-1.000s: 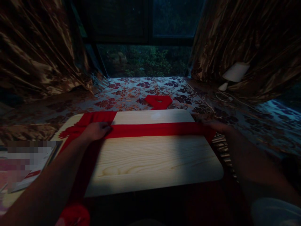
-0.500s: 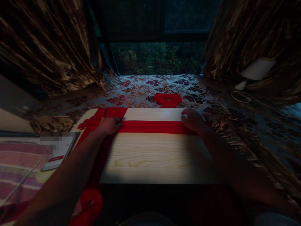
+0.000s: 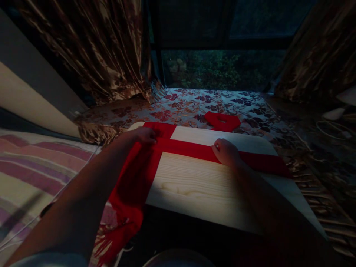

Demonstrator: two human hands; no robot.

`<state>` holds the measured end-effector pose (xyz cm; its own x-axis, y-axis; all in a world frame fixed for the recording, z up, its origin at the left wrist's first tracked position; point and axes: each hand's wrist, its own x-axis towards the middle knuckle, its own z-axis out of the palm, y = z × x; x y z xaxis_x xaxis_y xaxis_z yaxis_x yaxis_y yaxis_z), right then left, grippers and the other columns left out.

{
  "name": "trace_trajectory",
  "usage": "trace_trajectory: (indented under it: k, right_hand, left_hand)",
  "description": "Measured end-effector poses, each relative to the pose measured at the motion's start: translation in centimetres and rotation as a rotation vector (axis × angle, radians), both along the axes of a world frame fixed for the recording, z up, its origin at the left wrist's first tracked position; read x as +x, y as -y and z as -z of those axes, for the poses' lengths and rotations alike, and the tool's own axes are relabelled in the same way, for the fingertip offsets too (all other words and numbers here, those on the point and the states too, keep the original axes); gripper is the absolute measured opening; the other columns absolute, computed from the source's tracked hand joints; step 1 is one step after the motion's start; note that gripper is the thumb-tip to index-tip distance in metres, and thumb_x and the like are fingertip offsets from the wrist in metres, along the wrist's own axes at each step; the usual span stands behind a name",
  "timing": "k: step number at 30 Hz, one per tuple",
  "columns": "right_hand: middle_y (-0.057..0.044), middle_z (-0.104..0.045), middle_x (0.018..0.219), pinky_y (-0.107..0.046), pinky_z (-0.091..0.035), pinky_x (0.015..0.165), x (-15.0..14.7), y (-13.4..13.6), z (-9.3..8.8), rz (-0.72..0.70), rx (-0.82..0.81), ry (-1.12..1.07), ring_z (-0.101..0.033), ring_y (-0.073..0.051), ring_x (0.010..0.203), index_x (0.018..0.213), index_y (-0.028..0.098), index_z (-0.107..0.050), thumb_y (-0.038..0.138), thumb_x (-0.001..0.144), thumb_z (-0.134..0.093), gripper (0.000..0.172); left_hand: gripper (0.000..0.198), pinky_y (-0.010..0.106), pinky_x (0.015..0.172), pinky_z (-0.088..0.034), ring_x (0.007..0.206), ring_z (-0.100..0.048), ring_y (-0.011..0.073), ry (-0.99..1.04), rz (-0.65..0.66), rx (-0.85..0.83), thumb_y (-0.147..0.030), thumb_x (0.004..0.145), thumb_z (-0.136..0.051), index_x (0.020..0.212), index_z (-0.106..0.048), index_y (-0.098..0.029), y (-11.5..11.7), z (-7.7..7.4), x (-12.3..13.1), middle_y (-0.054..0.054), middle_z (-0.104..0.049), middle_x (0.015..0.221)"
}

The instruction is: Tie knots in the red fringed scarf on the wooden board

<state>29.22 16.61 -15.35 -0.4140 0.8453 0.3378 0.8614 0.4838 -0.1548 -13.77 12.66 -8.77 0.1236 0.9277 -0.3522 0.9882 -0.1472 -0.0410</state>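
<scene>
A long red scarf point(image 3: 194, 150) lies folded in a narrow band across a pale wooden board point(image 3: 200, 185). Its fringed end hangs off the board's left edge toward me. My left hand point(image 3: 144, 135) rests on the scarf at the board's far left corner, fingers curled on the fabric. My right hand point(image 3: 225, 152) presses the band near the middle, fingers bent and closed on the cloth. A second small red folded piece point(image 3: 222, 121) lies beyond the board on the floral cloth.
A floral patterned cloth point(image 3: 194, 105) covers the surface under the board up to a dark window. Brown shiny curtains point(image 3: 105, 55) hang left and right. A striped blanket point(image 3: 33, 163) lies at the left. A white cable point(image 3: 330, 128) sits at the far right.
My view has swung left. My right hand slid left along the band from the board's right end to near its middle. My left hand stays at the left fold.
</scene>
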Motion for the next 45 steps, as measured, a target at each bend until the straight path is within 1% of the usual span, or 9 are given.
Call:
trace_trajectory:
  k: [4, 9, 14, 18, 23, 30, 35, 40, 45]
  right_hand:
    - [-0.007, -0.067, 0.087, -0.031, -0.035, 0.065, -0.1, -0.1, 0.1, 0.015, -0.017, 0.0, -0.058, -0.02, 0.077, 0.088, 0.021, -0.061, 0.032, 0.093, -0.053, 0.014]
    - [-0.006, -0.067, 0.086, -0.031, -0.036, 0.065, 0.0, -0.3, 0.1, 0.009, -0.033, -0.005, -0.058, -0.02, 0.076, 0.087, 0.021, -0.061, 0.033, 0.092, -0.053, 0.015]
    - [-0.006, -0.067, 0.085, -0.031, -0.037, 0.066, 0.1, -0.3, 0.1, 0.003, -0.041, -0.004, -0.059, -0.021, 0.077, 0.088, 0.022, -0.061, 0.034, 0.092, -0.053, 0.015]
    - [-0.006, -0.067, 0.084, -0.032, -0.037, 0.066, 0.1, -0.4, 0.1, 0.007, -0.044, -0.007, -0.059, -0.021, 0.076, 0.088, 0.022, -0.061, 0.035, 0.092, -0.054, 0.015]
    - [-0.006, -0.067, 0.083, -0.032, -0.038, 0.066, 0.1, -0.3, 0.1, 0.002, -0.036, -0.026, -0.059, -0.021, 0.076, 0.087, 0.022, -0.061, 0.035, 0.092, -0.054, 0.016]
    - [-0.006, -0.068, 0.084, -0.032, -0.038, 0.066, 0.2, -0.3, 0.2, 0.008, -0.039, -0.014, -0.059, -0.021, 0.076, 0.087, 0.022, -0.061, 0.034, 0.092, -0.053, 0.015]
    - [-0.006, -0.068, 0.084, -0.032, -0.037, 0.066, 0.1, -0.3, 0.2, 0.01, -0.037, -0.016, -0.06, -0.021, 0.076, 0.087, 0.022, -0.061, 0.035, 0.092, -0.054, 0.015]
    - [-0.006, -0.068, 0.086, -0.032, -0.037, 0.066, 0.0, -0.3, 0.0, 0.011, -0.061, -0.004, -0.059, -0.021, 0.075, 0.088, 0.022, -0.061, 0.035, 0.092, -0.053, 0.016]
    - [-0.006, -0.068, 0.085, -0.031, -0.037, 0.066, 0.2, -0.4, 0.2, 0.007, -0.054, -0.008, -0.059, -0.021, 0.077, 0.089, 0.021, -0.061, 0.034, 0.092, -0.053, 0.015]
  left_hand:
    - [0.035, 0.028, 0.062, -0.043, 0.067, -0.062, 0.0198, 0.097, -0.065, -0.082, -0.045, 0.069, -0.059, 0.084, -0.075, -0.018, -0.3, -0.9, -3.0, 0.006, -0.073, 0.078]
    - [0.03, 0.027, 0.055, -0.04, 0.056, -0.056, 0.0174, 0.189, -0.207, -0.166, -0.046, 0.066, -0.06, 0.073, -0.071, -0.019, 0.9, -1.6, -5.0, 0.004, -0.066, 0.064]
    - [0.032, 0.026, 0.059, -0.041, 0.062, -0.059, 0.0179, 0.211, -0.206, -0.149, -0.05, 0.065, -0.062, 0.075, -0.072, -0.021, 1.4, -1.4, -6.4, 0.003, -0.069, 0.068]
    - [0.033, 0.026, 0.063, -0.041, 0.067, -0.059, 0.018, 0.157, -0.232, 0.014, -0.049, 0.069, -0.06, 0.081, -0.074, -0.022, 0.9, -1.2, -6.9, 0.002, -0.07, 0.072]
    - [0.033, 0.028, 0.063, -0.04, 0.066, -0.06, 0.0193, 0.062, -0.302, 0.076, -0.044, 0.076, -0.055, 0.087, -0.075, -0.019, 0.6, -1.4, -6.5, 0.004, -0.069, 0.072]
    - [0.034, 0.03, 0.074, -0.045, 0.083, -0.067, 0.0262, -0.052, -0.3, 0.158, -0.043, 0.077, -0.061, 0.096, -0.076, -0.019, 0.7, -0.9, -6.2, 0.011, -0.075, 0.092]
    - [0.047, 0.029, 0.083, -0.047, 0.101, -0.068, 0.026, 0.074, -0.412, 0.321, -0.036, 0.082, -0.053, 0.121, -0.071, -0.018, 0.9, -1.0, -6.6, 0.011, -0.075, 0.116]
    - [0.051, 0.027, 0.082, -0.047, 0.096, -0.068, 0.0231, 0.23, -0.212, 0.203, -0.053, 0.084, -0.05, 0.112, -0.075, -0.018, 1.1, -1.1, -5.0, 0.008, -0.076, 0.108]
    - [0.07, 0.03, 0.082, -0.047, 0.096, -0.067, 0.0251, 0.135, -0.144, 0.202, -0.071, 0.09, -0.034, 0.113, -0.071, -0.016, 1.1, 0.4, -1.0, 0.014, -0.074, 0.108]
